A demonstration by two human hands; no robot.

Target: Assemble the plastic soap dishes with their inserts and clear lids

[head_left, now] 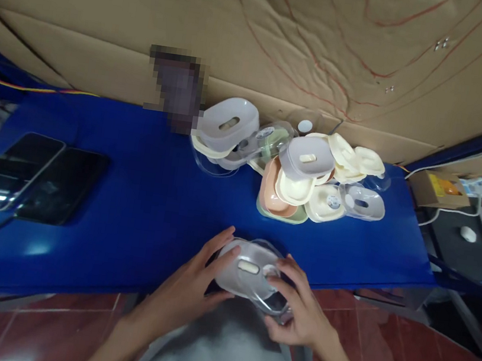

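Close to my body, at the table's front edge, my two hands hold a pale grey oval piece, apparently a soap dish, with a slot in its middle. My left hand grips its left end, fingers on top and thumb below. Lying over its right part is a clear plastic cover, and my right hand is closed around that end. The overlap of dish and cover is partly hidden by my right fingers. Farther back lies a pile of similar pieces: a grey dish, an orange-brown one and several cream ones.
Two dark phone-like devices lie at the left of the blue table. Behind it rises a brown cardboard wall with red lines. A carton, cables and a white mouse are on another surface at right.
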